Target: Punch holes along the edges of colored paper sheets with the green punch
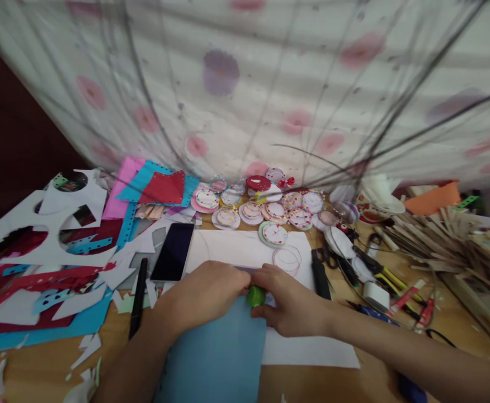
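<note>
A small, shiny green rounded piece [255, 295] sits between my two hands above the work sheets. My right hand [287, 302] grips it, thumb below and fingers above. My left hand [211, 291] is closed, its fingertips meeting my right fingers beside the green piece; what they pinch is hidden. Beneath my left hand lies a light blue sheet [220, 358], reaching toward me. Under that is a white sheet [312, 351] with pencilled circles near its upper right. A decorated paper disc [273, 234] rests at the white sheet's far edge.
A phone [173, 252] and a black pen [138, 299] lie left of my hands, beside cut paper scraps [81, 302]. Several layered paper discs [251, 210] line the back by the curtain [249, 84]. At right are scissors [326, 256], yellow-handled pliers [390, 280] and wooden strips [442, 240].
</note>
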`<action>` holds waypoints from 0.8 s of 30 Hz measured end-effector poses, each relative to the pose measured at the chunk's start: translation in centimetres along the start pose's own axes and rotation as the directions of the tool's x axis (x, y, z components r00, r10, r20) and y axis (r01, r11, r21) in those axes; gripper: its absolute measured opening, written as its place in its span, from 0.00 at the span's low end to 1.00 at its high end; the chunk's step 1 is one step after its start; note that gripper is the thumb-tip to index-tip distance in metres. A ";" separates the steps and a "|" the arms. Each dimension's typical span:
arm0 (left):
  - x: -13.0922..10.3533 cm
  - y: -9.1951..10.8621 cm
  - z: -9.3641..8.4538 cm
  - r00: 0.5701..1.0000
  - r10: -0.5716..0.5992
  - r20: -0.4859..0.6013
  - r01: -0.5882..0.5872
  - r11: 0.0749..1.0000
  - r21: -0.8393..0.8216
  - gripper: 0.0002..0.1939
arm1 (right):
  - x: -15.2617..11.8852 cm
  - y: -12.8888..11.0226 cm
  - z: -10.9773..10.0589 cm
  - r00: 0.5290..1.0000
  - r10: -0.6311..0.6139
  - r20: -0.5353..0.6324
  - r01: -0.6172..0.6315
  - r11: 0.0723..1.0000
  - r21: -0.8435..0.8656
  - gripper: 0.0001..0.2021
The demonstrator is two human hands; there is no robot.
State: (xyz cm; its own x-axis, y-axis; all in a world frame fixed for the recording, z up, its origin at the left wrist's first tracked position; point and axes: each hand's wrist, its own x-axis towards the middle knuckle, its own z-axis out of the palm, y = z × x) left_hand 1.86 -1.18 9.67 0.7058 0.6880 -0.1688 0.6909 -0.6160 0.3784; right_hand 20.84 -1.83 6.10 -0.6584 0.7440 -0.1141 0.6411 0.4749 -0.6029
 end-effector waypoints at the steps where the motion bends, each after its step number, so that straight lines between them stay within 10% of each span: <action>1: 0.0 0.0 0.0 1.000 -0.004 0.007 0.004 1.000 0.007 0.12 | 0.1 0.1 0.0 1.000 -0.007 0.014 0.007 1.000 -0.015 0.12; 4: 0.0 0.3 0.2 1.000 -0.030 -0.006 0.030 1.000 -0.003 0.12 | 0.3 0.2 0.0 0.997 -0.021 0.068 0.026 0.997 -0.072 0.11; 9: 0.5 0.9 1.3 1.000 -0.011 0.001 0.011 0.987 -0.160 0.42 | 0.6 -0.3 -0.4 0.994 -0.036 0.104 0.049 0.991 -0.127 0.17; 24: 0.9 0.4 5.1 0.998 -0.053 -0.043 0.038 0.953 -0.300 0.36 | 0.3 0.5 2.0 0.995 -0.078 0.061 0.086 0.986 -0.144 0.16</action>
State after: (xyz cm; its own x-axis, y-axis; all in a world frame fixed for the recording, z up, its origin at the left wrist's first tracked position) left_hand 3.53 -2.76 5.06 0.6607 0.7357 -0.1492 0.6383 -0.4461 0.6273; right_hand 20.18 -2.32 4.21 -0.7294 0.6744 -0.1148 0.6320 0.5999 -0.4907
